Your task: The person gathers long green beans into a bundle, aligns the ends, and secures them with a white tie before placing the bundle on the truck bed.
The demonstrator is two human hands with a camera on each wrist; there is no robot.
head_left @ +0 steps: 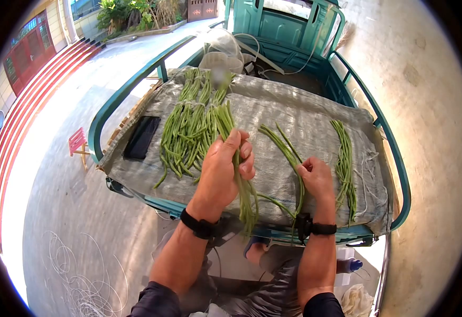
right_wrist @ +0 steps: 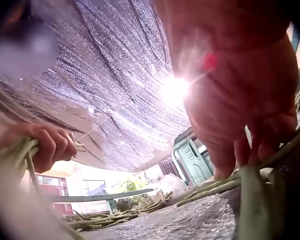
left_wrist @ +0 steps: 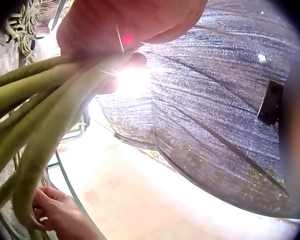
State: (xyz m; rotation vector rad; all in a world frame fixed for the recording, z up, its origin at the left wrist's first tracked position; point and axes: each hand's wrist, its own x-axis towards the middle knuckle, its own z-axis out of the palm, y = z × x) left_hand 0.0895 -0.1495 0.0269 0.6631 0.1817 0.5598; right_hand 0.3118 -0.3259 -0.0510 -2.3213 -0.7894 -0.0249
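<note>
My left hand point(head_left: 217, 171) grips a bunch of long green beans point(head_left: 248, 199) around its middle, held up over the grey woven cloth point(head_left: 289, 103); the ends hang down toward me past the cart's near edge. To its right, my right hand point(head_left: 318, 178) pinches a few long beans point(head_left: 279, 140) lying on the cloth. In the left wrist view, thick bean stems point(left_wrist: 45, 110) pass under the fingers of the left hand. Left of the hands lies a large pile of beans point(head_left: 186, 132), partly tied in bundles. A smaller row of beans point(head_left: 345, 164) lies right of my right hand.
A black phone point(head_left: 142, 137) lies at the cloth's left side, white strings point(head_left: 367, 177) at its right. Green cart rails point(head_left: 376, 108) flank the cloth. Behind it, a pale bucket point(head_left: 215, 62) stands in the cart bed. A pink folding stool point(head_left: 77, 141) stands on the ground at left.
</note>
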